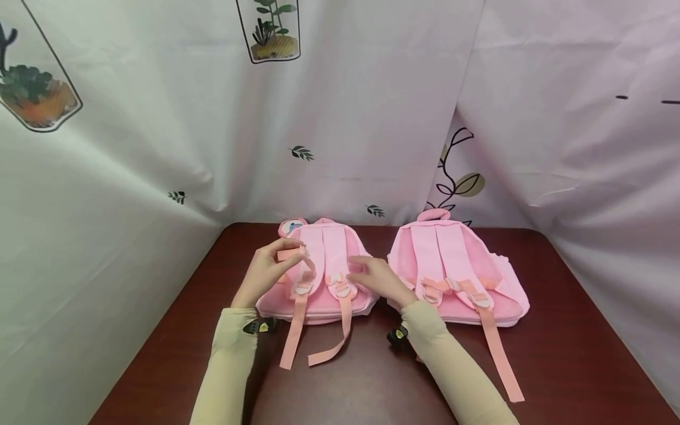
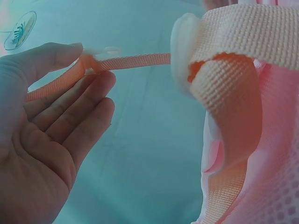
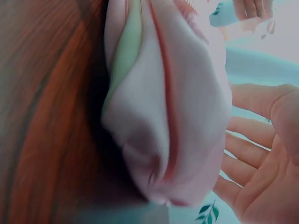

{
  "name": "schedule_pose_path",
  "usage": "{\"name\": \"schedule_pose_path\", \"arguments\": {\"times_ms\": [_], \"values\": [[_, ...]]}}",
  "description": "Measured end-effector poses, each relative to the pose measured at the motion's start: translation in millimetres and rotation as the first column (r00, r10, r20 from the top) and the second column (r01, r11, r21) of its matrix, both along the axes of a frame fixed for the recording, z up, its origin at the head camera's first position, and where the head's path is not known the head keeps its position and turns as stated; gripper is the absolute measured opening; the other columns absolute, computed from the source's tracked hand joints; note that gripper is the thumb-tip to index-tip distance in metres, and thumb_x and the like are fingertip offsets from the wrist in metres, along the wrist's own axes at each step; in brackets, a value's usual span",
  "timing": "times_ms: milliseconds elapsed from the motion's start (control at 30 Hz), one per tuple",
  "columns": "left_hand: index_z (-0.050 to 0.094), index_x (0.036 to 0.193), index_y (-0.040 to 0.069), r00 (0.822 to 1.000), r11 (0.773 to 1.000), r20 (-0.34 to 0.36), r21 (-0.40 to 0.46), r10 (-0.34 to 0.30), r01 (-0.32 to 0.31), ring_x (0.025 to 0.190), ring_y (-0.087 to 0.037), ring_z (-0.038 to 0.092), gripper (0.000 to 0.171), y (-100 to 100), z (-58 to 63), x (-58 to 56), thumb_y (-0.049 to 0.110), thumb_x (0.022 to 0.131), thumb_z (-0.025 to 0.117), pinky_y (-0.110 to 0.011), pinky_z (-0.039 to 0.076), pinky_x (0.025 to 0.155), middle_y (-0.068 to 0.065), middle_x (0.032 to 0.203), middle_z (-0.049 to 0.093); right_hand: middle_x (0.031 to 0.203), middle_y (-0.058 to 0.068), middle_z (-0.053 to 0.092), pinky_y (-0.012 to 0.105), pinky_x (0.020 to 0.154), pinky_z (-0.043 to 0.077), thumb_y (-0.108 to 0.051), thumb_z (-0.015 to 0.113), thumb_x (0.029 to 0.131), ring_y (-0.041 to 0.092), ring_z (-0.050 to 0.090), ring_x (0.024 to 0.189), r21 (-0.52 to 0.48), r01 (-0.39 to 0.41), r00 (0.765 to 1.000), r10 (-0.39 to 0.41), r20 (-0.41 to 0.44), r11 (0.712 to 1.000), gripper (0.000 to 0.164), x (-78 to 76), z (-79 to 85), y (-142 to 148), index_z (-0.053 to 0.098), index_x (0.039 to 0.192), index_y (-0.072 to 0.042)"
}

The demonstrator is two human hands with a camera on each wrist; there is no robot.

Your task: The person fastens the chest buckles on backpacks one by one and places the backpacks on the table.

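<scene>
A pink backpack (image 1: 336, 248) lies on the table with its shoulder straps facing up. My left hand (image 1: 264, 268) is over its left side and pinches a peach webbing strap (image 2: 135, 60) between thumb and fingertips, close to a small white clip (image 2: 110, 50). That strap runs to a white plastic buckle (image 2: 181, 51), where wider webbing (image 2: 243, 35) loops through. At the backpack's right side is my right hand (image 1: 379, 278), its fingers extended against the pink fabric (image 3: 196, 93). Two loose strap ends (image 1: 294, 342) trail toward the table's front.
A second pink backpack (image 1: 507, 286) lies close on the right, straps up, with a peach strap joining its shoulder straps and a long tail (image 1: 502, 360) hanging forward. Beneath both is a dark red-brown table (image 1: 340, 389). A pale printed curtain (image 1: 345, 106) hangs behind.
</scene>
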State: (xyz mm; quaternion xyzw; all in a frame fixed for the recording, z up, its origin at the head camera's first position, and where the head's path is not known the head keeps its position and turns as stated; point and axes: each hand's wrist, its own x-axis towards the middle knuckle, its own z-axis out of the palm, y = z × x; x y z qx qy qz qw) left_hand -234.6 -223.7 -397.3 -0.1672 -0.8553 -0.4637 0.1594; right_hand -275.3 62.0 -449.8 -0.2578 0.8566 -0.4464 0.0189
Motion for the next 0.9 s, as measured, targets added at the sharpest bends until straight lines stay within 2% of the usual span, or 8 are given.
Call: {"name": "schedule_pose_path", "arguments": {"times_ms": [133, 267, 433, 567, 633, 733, 833, 900], "values": [[0.074, 0.115, 0.015, 1.000, 1.000, -0.006, 0.008, -0.006, 0.006, 0.101, -0.015, 0.064, 0.031, 1, 0.2, -1.3, 0.032, 0.090, 0.079, -0.026, 0.051, 0.083, 0.001, 0.111, 0.073, 0.132, 0.014, 0.065, 0.045, 0.106, 0.045, -0.019, 0.077, 0.089, 0.027, 0.059, 0.122, 0.051, -0.054, 0.997, 0.057, -0.051, 0.997, 0.048, -2.7, 4.3, -12, 0.065, 0.132, -0.002], [0.074, 0.115, 0.015, 1.000, 0.999, -0.003, 0.025, -0.020, 0.020, 0.098, -0.015, 0.064, 0.030, 2, 1.0, -2.4, 0.030, 0.090, 0.079, -0.024, 0.050, 0.081, 0.001, 0.110, 0.073, 0.129, 0.015, 0.066, 0.043, 0.104, 0.046, -0.018, 0.077, 0.088, 0.026, 0.061, 0.117, 0.166, -0.093, 0.989, 0.111, -0.100, 0.982, 0.044, -4.6, 5.4, -20, 0.068, 0.127, -0.001], [0.074, 0.116, 0.014, 0.999, 0.999, 0.010, 0.036, -0.032, 0.031, 0.099, -0.016, 0.064, 0.030, 3, 1.1, -2.4, 0.029, 0.090, 0.079, -0.025, 0.050, 0.083, 0.000, 0.110, 0.073, 0.131, 0.011, 0.066, 0.038, 0.100, 0.048, -0.020, 0.079, 0.086, 0.024, 0.062, 0.116, 0.256, -0.074, 0.992, 0.097, -0.078, 0.964, 0.037, -4.2, 6.4, -27, 0.074, 0.118, -0.003], [0.074, 0.114, 0.015, 0.999, 0.999, 0.016, 0.030, -0.031, 0.031, 0.100, -0.015, 0.065, 0.029, 4, 1.6, -1.6, 0.030, 0.090, 0.078, -0.026, 0.051, 0.084, 0.001, 0.109, 0.073, 0.126, 0.010, 0.069, 0.034, 0.086, 0.050, -0.020, 0.081, 0.085, 0.020, 0.061, 0.096, 0.271, -0.049, 0.995, 0.071, -0.072, 0.961, 0.034, -4.3, 8.0, -31, 0.075, 0.114, -0.004], [0.074, 0.113, 0.016, 0.999, 0.999, 0.016, 0.026, -0.030, 0.030, 0.100, -0.014, 0.065, 0.028, 4, 1.6, -1.5, 0.031, 0.090, 0.078, -0.026, 0.051, 0.085, 0.002, 0.108, 0.073, 0.118, 0.009, 0.071, 0.031, 0.079, 0.049, -0.019, 0.081, 0.085, 0.019, 0.057, 0.087, 0.278, -0.039, 0.995, 0.062, -0.075, 0.960, 0.031, -4.6, 8.5, -33, 0.076, 0.111, -0.004], [0.074, 0.113, 0.016, 0.999, 0.999, 0.012, 0.024, -0.029, 0.029, 0.099, -0.015, 0.065, 0.028, 3, 1.6, -0.7, 0.032, 0.090, 0.078, -0.028, 0.051, 0.085, 0.003, 0.107, 0.073, 0.093, 0.006, 0.071, 0.028, 0.070, 0.045, -0.019, 0.080, 0.086, 0.016, 0.054, 0.078, 0.296, -0.028, 0.995, 0.053, -0.079, 0.955, 0.025, -5.1, 8.9, -36, 0.076, 0.106, -0.006], [0.074, 0.114, 0.015, 1.000, 1.000, 0.008, 0.017, -0.022, 0.022, 0.102, -0.016, 0.065, 0.030, 3, 1.0, 0.1, 0.031, 0.090, 0.079, -0.032, 0.052, 0.087, 0.001, 0.109, 0.073, 0.068, 0.000, 0.056, 0.026, 0.060, 0.039, -0.017, 0.079, 0.087, 0.014, 0.048, 0.067, 0.309, -0.029, 0.994, 0.061, -0.094, 0.951, 0.013, -4.6, 9.4, -38, 0.076, 0.094, -0.007], [0.074, 0.114, 0.014, 1.000, 1.000, 0.008, 0.010, -0.015, 0.015, 0.105, -0.018, 0.065, 0.030, 2, 0.7, 0.9, 0.031, 0.090, 0.079, -0.036, 0.052, 0.089, 0.000, 0.111, 0.073, 0.059, -0.004, 0.044, 0.025, 0.055, 0.034, -0.014, 0.078, 0.086, 0.012, 0.044, 0.060, 0.314, -0.036, 0.990, 0.077, -0.117, 0.949, 0.010, -3.7, 9.8, -39, 0.072, 0.082, -0.008]]}}
